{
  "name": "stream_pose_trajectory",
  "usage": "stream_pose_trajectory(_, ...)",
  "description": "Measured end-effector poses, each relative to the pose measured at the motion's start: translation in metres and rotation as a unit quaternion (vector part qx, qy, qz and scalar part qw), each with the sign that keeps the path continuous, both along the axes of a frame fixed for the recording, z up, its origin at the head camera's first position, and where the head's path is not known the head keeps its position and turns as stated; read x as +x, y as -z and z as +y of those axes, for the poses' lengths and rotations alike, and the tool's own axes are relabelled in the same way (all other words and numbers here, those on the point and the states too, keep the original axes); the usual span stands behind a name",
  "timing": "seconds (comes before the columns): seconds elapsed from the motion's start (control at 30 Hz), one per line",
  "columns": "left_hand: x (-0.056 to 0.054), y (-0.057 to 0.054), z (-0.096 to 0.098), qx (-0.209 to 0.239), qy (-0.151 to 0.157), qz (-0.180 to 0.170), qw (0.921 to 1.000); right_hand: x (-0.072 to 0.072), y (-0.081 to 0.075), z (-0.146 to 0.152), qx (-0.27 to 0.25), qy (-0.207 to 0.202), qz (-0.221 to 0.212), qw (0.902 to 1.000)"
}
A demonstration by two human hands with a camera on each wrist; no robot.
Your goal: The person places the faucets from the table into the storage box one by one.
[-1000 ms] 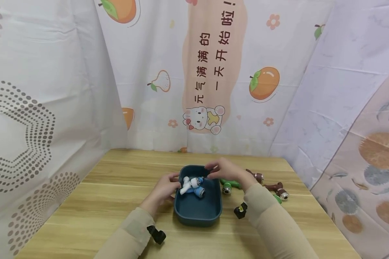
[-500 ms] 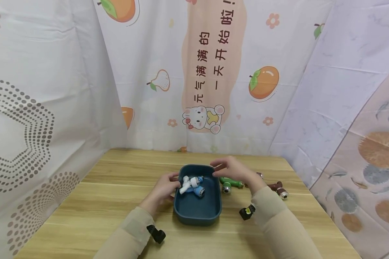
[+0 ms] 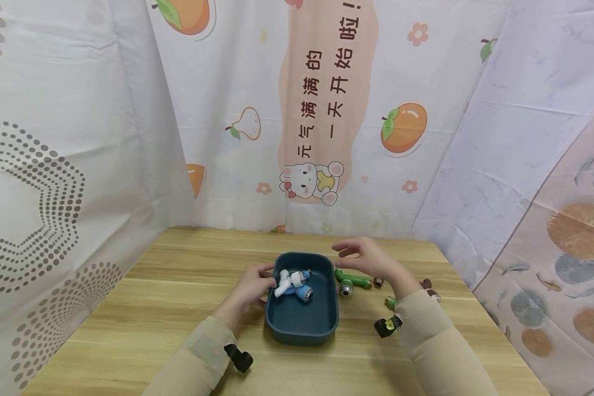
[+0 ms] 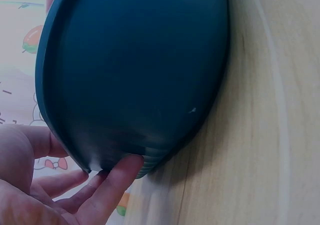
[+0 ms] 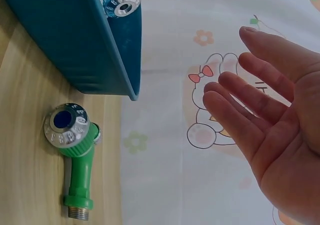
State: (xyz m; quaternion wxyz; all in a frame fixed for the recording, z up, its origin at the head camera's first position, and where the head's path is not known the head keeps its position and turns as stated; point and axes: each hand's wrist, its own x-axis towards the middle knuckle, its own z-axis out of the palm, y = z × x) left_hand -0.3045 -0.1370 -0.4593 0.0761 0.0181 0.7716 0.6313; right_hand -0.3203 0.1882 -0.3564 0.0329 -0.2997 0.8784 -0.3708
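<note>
A dark teal plastic bin (image 3: 302,331) sits on the table, holding a white fitting (image 3: 283,287) and a blue fitting (image 3: 304,293) with silvery ends. My left hand (image 3: 249,286) pinches the bin's left wall near its far corner, with the thumb at the rim and fingers against the outside (image 4: 125,167). Beyond the bin's right rim, my right hand (image 3: 371,258) hovers with loosely extended fingers and nothing in them. Below it lies a green valve-like fitting (image 3: 352,280) with a threaded end; its numbered silver ring (image 5: 67,127) shows in the right wrist view.
Brown fittings (image 3: 427,284) and another green fitting (image 3: 390,302) lie on the wooden table (image 3: 218,247) to the right, partly hidden by the right forearm. Printed curtains (image 3: 237,181) hang behind the table and along both sides.
My right hand has moved right, away from over the bin's far right corner, uncovering more of the green fitting. The left hand and the bin stay in place.
</note>
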Motion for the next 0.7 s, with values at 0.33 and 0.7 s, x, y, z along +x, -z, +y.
stream_pose_trajectory(0.33, -0.002, 0.001, 0.000, 0.003, 0.001, -0.001, 1.0000, 0.006, -0.004, 0.019, -0.008, 0.016, 0.005, 0.9998)
stream_pose_trajectory(0.7, -0.001, 0.002, -0.001, 0.002, 0.005, -0.002, 1.0000, 0.013, -0.005, 0.040, 0.010, 0.031, 0.025, 0.9992)
